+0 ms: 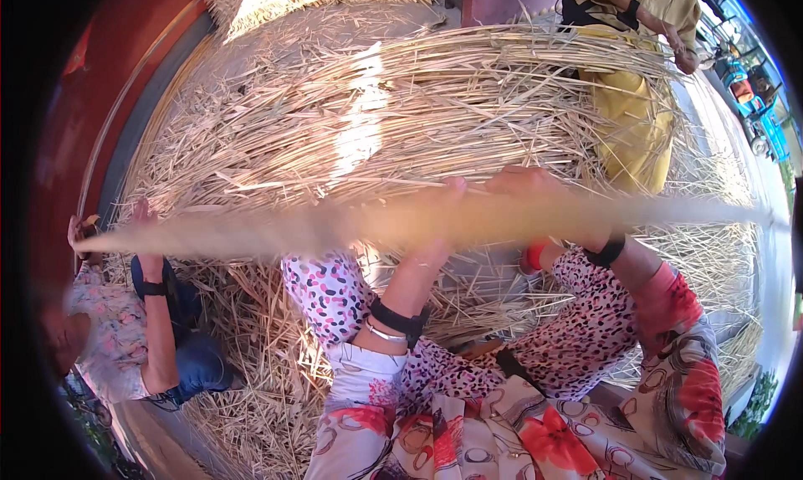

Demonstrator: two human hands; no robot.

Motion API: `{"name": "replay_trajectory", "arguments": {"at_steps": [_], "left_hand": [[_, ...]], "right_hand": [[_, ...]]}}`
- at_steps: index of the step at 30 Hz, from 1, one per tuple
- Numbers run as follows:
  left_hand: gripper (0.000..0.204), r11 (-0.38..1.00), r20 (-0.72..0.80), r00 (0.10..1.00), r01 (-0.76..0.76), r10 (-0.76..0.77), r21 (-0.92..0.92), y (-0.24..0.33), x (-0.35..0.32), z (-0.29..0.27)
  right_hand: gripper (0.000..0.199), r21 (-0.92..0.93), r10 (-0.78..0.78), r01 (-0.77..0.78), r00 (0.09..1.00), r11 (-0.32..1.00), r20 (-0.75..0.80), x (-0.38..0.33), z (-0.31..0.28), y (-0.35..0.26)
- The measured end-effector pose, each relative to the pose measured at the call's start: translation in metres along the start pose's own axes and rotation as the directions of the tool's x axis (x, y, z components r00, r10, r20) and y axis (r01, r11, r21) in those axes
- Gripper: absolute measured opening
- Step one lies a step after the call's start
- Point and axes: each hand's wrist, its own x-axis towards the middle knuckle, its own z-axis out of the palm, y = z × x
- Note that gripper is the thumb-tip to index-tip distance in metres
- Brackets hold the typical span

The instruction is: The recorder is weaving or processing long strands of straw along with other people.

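A long tan bundle of straw stalks [493,220], smeared by motion, stretches nearly level across the view in front of me. My left hand [435,244] is closed around its middle, the fingertips showing above the upper edge. A little to the right, my right hand [529,183] grips the same bundle from above; its fingers are partly blurred and hidden. Beyond my hands lies a wide, thick heap of dry straw [468,103], most stalks running left to right. Loose straw also lies around my legs.
At the left, a person [117,346] in a floral shirt holds both hands up near the bundle's left end. Another person in yellow trousers [627,128] is behind the heap at the upper right. A red panel [125,70] borders the left; a blue vehicle [757,103] stands far right.
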Motion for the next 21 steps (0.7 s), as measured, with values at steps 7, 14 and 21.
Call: {"name": "replay_trajectory", "arguments": {"at_steps": [7,14,21], "left_hand": [[0.015,0.976,-0.199,0.964,-0.199,0.178,-0.091,0.027,0.015,-0.007],[0.023,0.997,-0.053,0.996,-0.075,0.076,0.016,-0.004,0.008,0.006],[0.021,0.997,-0.232,0.971,-0.035,0.051,0.073,-0.022,0.001,-0.020]], "right_hand": [[0.019,0.054,0.127,-0.136,0.981,0.989,0.149,0.001,-0.019,0.018],[0.007,-0.034,0.080,-0.086,0.984,0.996,-0.160,-0.020,-0.007,-0.001],[0.016,0.393,0.361,-0.049,0.511,0.918,-0.780,0.000,-0.052,-0.030]]}}
